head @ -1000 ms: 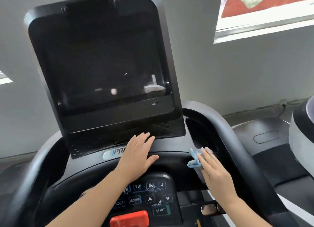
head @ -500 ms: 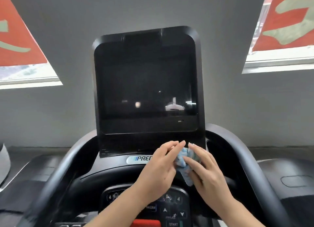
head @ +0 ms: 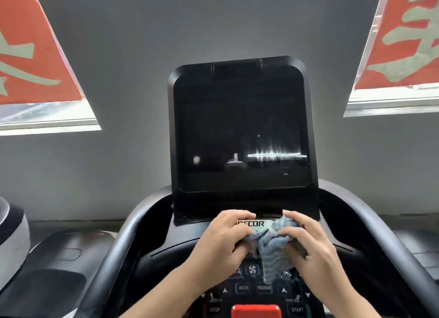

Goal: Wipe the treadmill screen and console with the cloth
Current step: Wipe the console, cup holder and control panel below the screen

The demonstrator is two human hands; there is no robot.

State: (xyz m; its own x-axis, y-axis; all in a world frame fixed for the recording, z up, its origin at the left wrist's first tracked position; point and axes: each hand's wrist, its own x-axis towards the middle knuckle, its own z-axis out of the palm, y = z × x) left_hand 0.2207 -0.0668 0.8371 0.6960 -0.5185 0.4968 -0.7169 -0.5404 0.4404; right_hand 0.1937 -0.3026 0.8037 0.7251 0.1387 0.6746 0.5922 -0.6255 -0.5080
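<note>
Both hands bunching the cloth just below the screen, over the live keypad.

Nearest you, directly under your grip, sit the red stop bar [head: 256, 311] and the START key [head: 297, 309]; the hanging tail of the blue cloth [head: 273, 251] drapes toward the MODE key [head: 243, 287] and its neighbours, so a downward wipe could press a key and, judging by the labels, start the belt. Your left hand [head: 222, 240] curls its fingers round one end of the cloth and your right hand [head: 308, 244] pinches the other, both crumpling it against the console [head: 166, 241]. A wad this loose may smear or slip from your grip. Just beyond your grip, the dark screen [head: 240, 137] stands untouched; streaks could result from a bunched cloth.
</note>
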